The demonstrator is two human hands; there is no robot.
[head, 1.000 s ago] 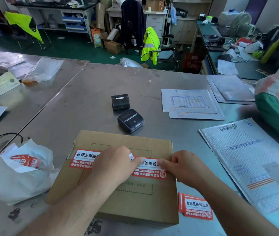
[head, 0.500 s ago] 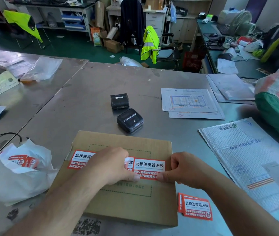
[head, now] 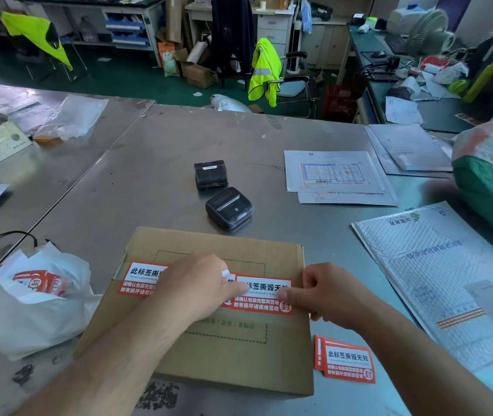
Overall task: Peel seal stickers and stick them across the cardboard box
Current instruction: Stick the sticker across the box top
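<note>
- One view, the head camera, looks down on a flat cardboard box (head: 209, 340) lying on a steel table (head: 149, 163), close in front of the person.
- Two red-and-white seal stickers lie in a row across the box top. The left seal sticker (head: 140, 277) reaches the box's left edge. The right seal sticker (head: 264, 298) ends just short of the right edge, and its left end overlaps the first.
- The left hand (head: 197, 283) lies over the join of the two, fingers curled under, one fingertip pressing the right seal sticker's left end. A small white scrap (head: 225, 273) shows at its knuckles; whether the hand pinches it I cannot tell.
- The right hand (head: 326, 292) is at the box's right edge with fingers curled in. Its thumb is stretched out and presses the right end of that sticker.
- A small stack of spare stickers (head: 347, 361) lies on the table just right of the box's near corner.
- Left of the box a crumpled white plastic bag (head: 29, 313) holds more red stickers.
- Beyond the box stand two black portable label printers, the nearer printer (head: 229, 207) and the farther printer (head: 210, 174), close together.
- To the right lie a bubble mailer (head: 449, 283) and, farther back, printed waybill sheets (head: 333, 172).
</note>
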